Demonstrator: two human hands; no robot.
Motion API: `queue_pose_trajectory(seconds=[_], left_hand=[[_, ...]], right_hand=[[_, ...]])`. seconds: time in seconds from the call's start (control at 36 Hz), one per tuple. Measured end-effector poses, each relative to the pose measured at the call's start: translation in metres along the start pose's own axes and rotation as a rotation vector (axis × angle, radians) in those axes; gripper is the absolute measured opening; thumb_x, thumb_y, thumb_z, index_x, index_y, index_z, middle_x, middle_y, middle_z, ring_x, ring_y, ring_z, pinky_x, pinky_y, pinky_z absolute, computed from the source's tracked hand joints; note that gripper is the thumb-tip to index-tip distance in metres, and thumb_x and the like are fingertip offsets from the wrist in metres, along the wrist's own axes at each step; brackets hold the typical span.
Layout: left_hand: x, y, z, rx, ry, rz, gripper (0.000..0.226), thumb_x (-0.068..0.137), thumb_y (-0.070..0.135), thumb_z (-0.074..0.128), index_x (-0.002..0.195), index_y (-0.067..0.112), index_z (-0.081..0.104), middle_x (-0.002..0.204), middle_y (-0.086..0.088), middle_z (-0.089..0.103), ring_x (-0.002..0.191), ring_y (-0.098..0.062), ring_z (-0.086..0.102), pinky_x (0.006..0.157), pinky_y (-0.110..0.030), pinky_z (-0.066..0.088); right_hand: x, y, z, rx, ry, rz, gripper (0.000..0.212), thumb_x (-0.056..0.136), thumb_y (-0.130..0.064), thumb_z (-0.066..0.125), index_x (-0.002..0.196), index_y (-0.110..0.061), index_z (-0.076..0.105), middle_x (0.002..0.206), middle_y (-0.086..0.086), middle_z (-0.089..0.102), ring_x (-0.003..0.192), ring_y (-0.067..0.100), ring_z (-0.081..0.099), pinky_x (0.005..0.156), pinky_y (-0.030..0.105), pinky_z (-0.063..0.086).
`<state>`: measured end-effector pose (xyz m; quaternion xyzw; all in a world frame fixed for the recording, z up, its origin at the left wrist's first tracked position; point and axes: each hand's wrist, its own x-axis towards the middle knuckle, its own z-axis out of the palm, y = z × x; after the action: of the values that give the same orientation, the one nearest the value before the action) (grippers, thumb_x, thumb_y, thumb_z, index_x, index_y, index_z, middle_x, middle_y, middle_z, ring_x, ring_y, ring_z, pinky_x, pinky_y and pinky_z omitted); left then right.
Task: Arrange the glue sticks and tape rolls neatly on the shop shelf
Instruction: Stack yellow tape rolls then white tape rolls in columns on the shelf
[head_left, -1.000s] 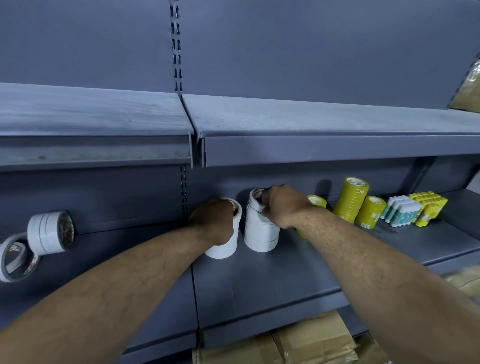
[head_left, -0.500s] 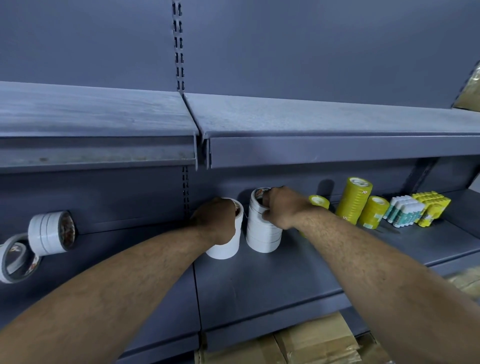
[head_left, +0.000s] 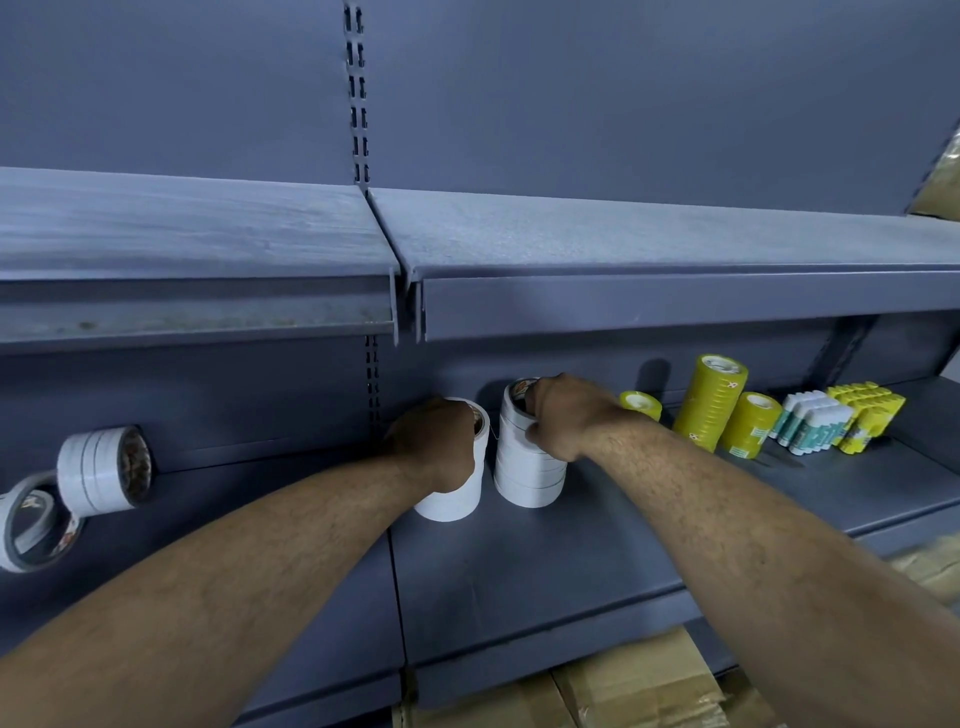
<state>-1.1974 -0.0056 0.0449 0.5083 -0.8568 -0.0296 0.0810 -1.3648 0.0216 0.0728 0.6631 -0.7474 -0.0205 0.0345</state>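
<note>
Two stacks of white tape rolls stand upright on the grey shelf (head_left: 545, 582). My left hand (head_left: 439, 447) grips the top of the left white stack (head_left: 449, 501). My right hand (head_left: 563, 415) curls over the top of the right white stack (head_left: 527, 475), which has several thin rolls. To the right stand yellow tape rolls: a small one (head_left: 641, 404), a tall stack (head_left: 710, 400) and a shorter one (head_left: 750, 425). Beyond them lie white glue sticks (head_left: 813, 423) and yellow glue sticks (head_left: 867, 415).
On the left shelf section lie a sideways stack of white tape (head_left: 101, 470) and a loose roll (head_left: 31, 522). An upper shelf (head_left: 623, 312) overhangs the working shelf. Cardboard boxes (head_left: 597, 691) sit below the shelf's front edge.
Both hands stay on their white stacks; the right stack has been straightened slightly. The view has shifted a little to the left.
</note>
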Motion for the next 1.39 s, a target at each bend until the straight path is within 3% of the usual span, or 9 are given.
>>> queue_pose_trajectory(seconds=[0.14, 0.22, 0.33, 0.47, 0.58, 0.67, 0.78, 1.03, 1.39], left_hand=[[0.0, 0.001, -0.001, -0.002, -0.016, 0.01, 0.034, 0.087, 0.009, 0.057, 0.062, 0.015, 0.035, 0.065, 0.002, 0.039, 0.073, -0.02, 0.048, 0.063, -0.03, 0.04], [0.0, 0.001, -0.001, -0.015, -0.031, -0.002, 0.031, 0.085, 0.01, 0.057, 0.062, 0.015, 0.036, 0.066, 0.001, 0.042, 0.075, -0.022, 0.052, 0.062, -0.029, 0.039], [0.001, 0.001, -0.003, -0.062, -0.004, -0.007, 0.016, 0.082, 0.023, 0.06, 0.082, 0.017, 0.046, 0.104, -0.004, 0.063, 0.095, -0.027, 0.059, 0.07, -0.028, 0.039], [0.0, 0.006, -0.009, -0.069, 0.087, -0.023, 0.021, 0.087, 0.04, 0.046, 0.101, 0.025, 0.047, 0.126, -0.002, 0.059, 0.12, -0.026, 0.052, 0.094, -0.037, 0.042], [-0.007, 0.005, -0.016, -0.08, 0.049, -0.047, 0.057, 0.094, 0.044, 0.028, 0.146, 0.02, 0.037, 0.156, -0.005, 0.037, 0.143, -0.024, 0.033, 0.117, -0.04, 0.026], [-0.022, -0.003, -0.021, -0.065, -0.03, -0.103, 0.063, 0.102, 0.049, 0.024, 0.159, 0.023, 0.012, 0.166, 0.002, 0.01, 0.152, -0.018, 0.011, 0.123, -0.039, 0.011], [-0.052, -0.022, -0.023, -0.039, -0.057, -0.191, 0.07, 0.102, 0.047, 0.031, 0.16, 0.021, 0.003, 0.167, 0.001, 0.002, 0.153, -0.018, 0.004, 0.124, -0.037, 0.005], [-0.148, -0.09, -0.028, 0.046, -0.018, -0.427, 0.07, 0.098, 0.042, 0.036, 0.158, 0.013, 0.017, 0.166, -0.006, 0.014, 0.152, -0.021, 0.012, 0.123, -0.035, 0.011], [-0.314, -0.215, -0.043, 0.032, 0.01, -0.66, 0.072, 0.098, 0.042, 0.032, 0.16, 0.016, 0.006, 0.167, 0.001, 0.002, 0.153, -0.013, -0.002, 0.123, -0.037, 0.001]], right_hand=[[0.0, -0.001, 0.0, 0.015, -0.009, 0.002, 0.001, 0.092, -0.021, 0.059, 0.091, -0.02, 0.059, 0.095, -0.001, 0.064, 0.082, 0.02, 0.058, 0.067, 0.028, 0.045], [-0.002, 0.0, -0.002, 0.044, -0.008, -0.001, 0.013, 0.092, -0.034, 0.06, 0.086, -0.023, 0.055, 0.089, -0.005, 0.056, 0.084, 0.019, 0.055, 0.068, 0.028, 0.043], [-0.005, 0.002, -0.001, 0.041, 0.026, -0.022, 0.026, 0.088, -0.052, 0.06, 0.091, -0.027, 0.057, 0.089, -0.008, 0.056, 0.089, 0.019, 0.057, 0.068, 0.028, 0.041], [-0.012, 0.003, -0.005, 0.099, 0.114, -0.042, 0.044, 0.092, -0.059, 0.051, 0.125, -0.031, 0.062, 0.121, -0.003, 0.063, 0.114, 0.023, 0.058, 0.078, 0.029, 0.044], [-0.017, 0.0, -0.006, 0.173, 0.097, -0.098, 0.042, 0.097, -0.053, 0.049, 0.128, -0.027, 0.059, 0.135, -0.003, 0.057, 0.129, 0.022, 0.049, 0.086, 0.027, 0.039], [-0.019, -0.006, -0.005, 0.219, 0.082, -0.167, 0.054, 0.099, -0.051, 0.046, 0.147, -0.026, 0.047, 0.155, -0.004, 0.043, 0.143, 0.019, 0.036, 0.11, 0.032, 0.037], [-0.018, -0.023, 0.0, 0.202, 0.137, -0.249, 0.042, 0.101, -0.047, 0.04, 0.137, -0.027, 0.052, 0.149, -0.004, 0.048, 0.137, 0.022, 0.042, 0.109, 0.038, 0.039], [-0.031, -0.114, 0.021, 0.274, 0.018, -0.467, 0.06, 0.105, -0.048, 0.036, 0.159, -0.027, 0.023, 0.168, -0.008, 0.01, 0.154, 0.015, 0.008, 0.124, 0.033, 0.011], [-0.102, -0.294, 0.012, 0.241, 0.001, -0.68, 0.048, 0.103, -0.038, 0.045, 0.148, -0.02, 0.044, 0.159, -0.004, 0.034, 0.146, 0.019, 0.03, 0.116, 0.035, 0.029]])
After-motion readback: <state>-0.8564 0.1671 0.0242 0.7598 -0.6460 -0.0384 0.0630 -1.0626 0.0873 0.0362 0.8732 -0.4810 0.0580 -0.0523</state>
